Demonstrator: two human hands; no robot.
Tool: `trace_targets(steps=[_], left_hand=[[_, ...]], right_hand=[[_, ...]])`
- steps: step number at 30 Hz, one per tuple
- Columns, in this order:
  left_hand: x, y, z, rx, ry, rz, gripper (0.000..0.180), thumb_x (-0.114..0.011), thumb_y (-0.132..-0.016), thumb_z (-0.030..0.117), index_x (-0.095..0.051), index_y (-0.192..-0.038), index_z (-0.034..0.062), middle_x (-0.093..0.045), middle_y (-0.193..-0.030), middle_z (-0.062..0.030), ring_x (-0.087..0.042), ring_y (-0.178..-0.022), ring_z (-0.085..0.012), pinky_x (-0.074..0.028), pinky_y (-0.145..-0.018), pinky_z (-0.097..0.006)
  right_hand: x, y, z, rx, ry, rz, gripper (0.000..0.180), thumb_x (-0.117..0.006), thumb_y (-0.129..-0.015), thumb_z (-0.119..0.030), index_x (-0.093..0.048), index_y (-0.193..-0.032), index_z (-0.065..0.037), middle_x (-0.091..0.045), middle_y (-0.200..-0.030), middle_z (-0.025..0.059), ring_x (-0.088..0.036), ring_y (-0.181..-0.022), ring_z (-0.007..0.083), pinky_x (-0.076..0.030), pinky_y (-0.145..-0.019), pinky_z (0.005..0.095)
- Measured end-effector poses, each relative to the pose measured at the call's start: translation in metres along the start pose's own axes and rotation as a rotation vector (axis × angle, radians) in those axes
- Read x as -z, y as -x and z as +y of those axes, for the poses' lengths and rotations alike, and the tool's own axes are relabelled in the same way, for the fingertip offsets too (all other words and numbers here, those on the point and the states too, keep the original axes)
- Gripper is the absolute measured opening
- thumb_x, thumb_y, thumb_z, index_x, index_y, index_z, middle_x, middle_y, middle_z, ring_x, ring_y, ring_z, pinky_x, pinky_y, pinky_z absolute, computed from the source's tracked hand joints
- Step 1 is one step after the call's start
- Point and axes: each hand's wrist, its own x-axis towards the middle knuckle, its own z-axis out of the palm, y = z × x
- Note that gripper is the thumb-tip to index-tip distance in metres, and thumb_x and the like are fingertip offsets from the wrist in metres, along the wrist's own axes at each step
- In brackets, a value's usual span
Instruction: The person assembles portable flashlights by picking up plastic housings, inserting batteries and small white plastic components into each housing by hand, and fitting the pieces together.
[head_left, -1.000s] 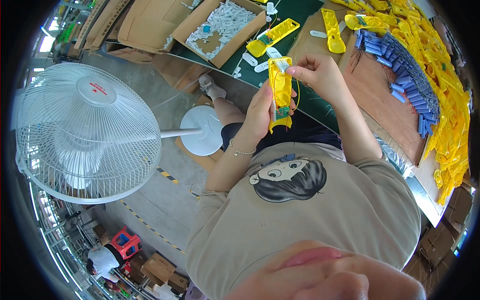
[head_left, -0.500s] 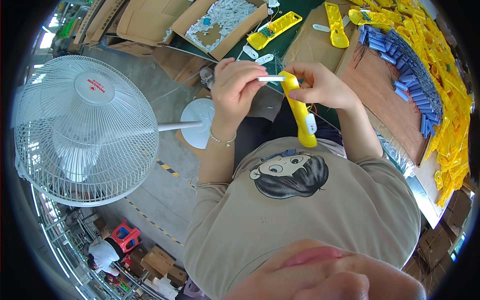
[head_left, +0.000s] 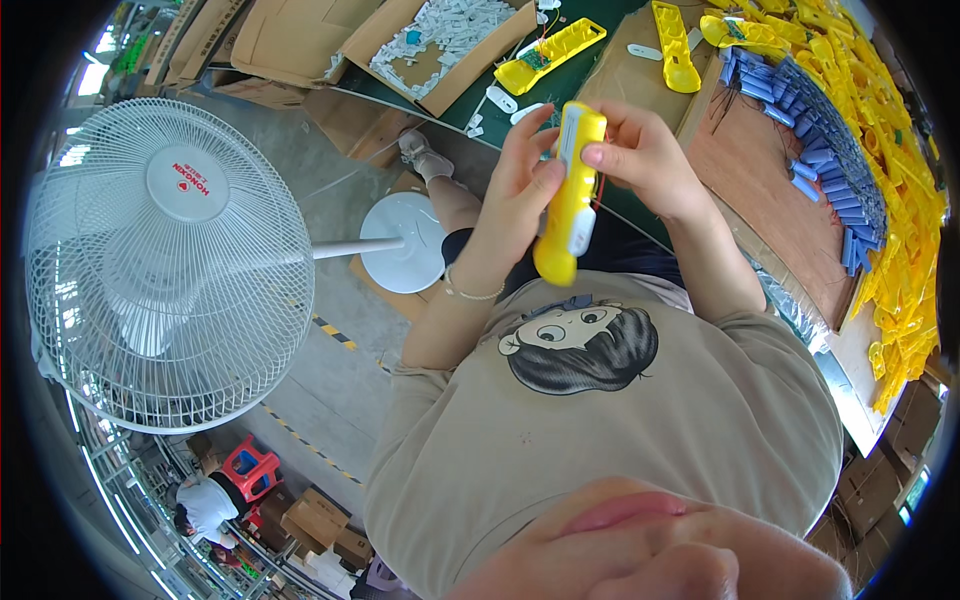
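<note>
Between my hands is a long yellow plastic housing (head_left: 556,250), tilted with its rounded end toward my body. A narrow white piece (head_left: 571,135) lies along its upper end, and another white piece (head_left: 581,230) sits on its side lower down. My right hand (head_left: 640,150) grips the upper part, thumb on the near face; its other fingers are partly hidden behind. Closed against the opposite edge, my left hand (head_left: 520,190) has its thumb and fingertips at the housing. Thin red wires (head_left: 599,190) show beside the housing, under my right hand.
On the green bench, an open yellow housing (head_left: 550,58) with a circuit board lies beside a cardboard box (head_left: 455,85) of small white parts. Blue wired cylinders (head_left: 815,160) and piled yellow housings (head_left: 890,230) fill the right. A large white fan (head_left: 175,265) stands left.
The housing has moved left and turned to show its face. The white piece my left hand held at its upper end now lies along that end. My left hand has shifted right onto the housing.
</note>
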Motion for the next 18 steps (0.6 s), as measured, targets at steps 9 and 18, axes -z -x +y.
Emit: trace_targets(steps=[9, 18], left_hand=[[0.006, 0.001, -0.01, -0.383, -0.765, 0.013, 0.053, -0.045, -0.094, 0.01, -0.024, -0.14, -0.0064, -0.043, -0.131, -0.0224, -0.048, -0.118, -0.0275, -0.038, -0.099, -0.035], [0.005, -0.002, -0.014, -0.321, -0.821, 0.087, 0.047, -0.038, -0.093, 0.006, -0.026, -0.137, -0.0038, -0.055, -0.111, -0.0163, -0.058, -0.083, -0.0197, -0.047, -0.075, -0.031]], right_hand=[[-0.002, -0.002, 0.006, -0.061, 0.618, 0.262, 0.019, -0.069, -0.08, -0.015, -0.068, -0.088, 0.003, -0.065, -0.069, 0.0045, -0.058, -0.062, 0.005, -0.044, -0.055, 0.0195], [-0.01, 0.001, 0.024, 0.084, 0.326, 0.415, 0.017, -0.066, -0.081, -0.011, -0.066, -0.086, 0.004, -0.064, -0.073, 0.0024, -0.053, -0.059, 0.0026, -0.041, -0.052, 0.0182]])
